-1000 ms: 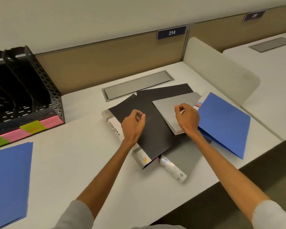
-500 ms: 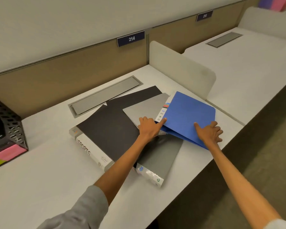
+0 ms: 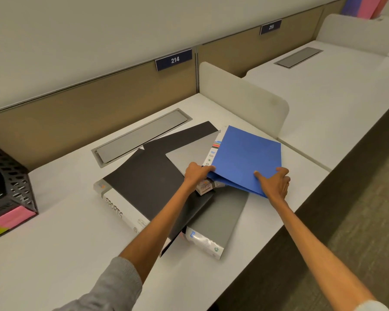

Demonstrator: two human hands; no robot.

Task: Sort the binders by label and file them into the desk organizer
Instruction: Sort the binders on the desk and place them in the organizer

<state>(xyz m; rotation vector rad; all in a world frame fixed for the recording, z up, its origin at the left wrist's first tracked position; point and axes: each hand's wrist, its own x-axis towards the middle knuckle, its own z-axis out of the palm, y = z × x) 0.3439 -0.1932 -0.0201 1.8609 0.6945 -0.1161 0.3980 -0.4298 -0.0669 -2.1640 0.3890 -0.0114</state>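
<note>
White desk (image 3: 65, 254) is strewn with the unsorted pile, SPORTS binder (image 3: 114, 209) included. Atop it, the blue folder (image 3: 245, 156) is pinched at its corner by the left hand (image 3: 196, 173) and pressed by the right hand's (image 3: 275, 185) spread fingers (image 3: 283, 170). Filing into the desk organizer (image 3: 11, 182), well apart, is judged barely begun.

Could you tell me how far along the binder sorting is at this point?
Early days. Done: nothing filed that I can see; the visible corner of the desk organizer shows no binder. In hand: the left hand grips the blue folder by its edge, the right hand on top. Left: the SPORTS binder and the dark grey binder lie in the pile, unfiled.
</note>
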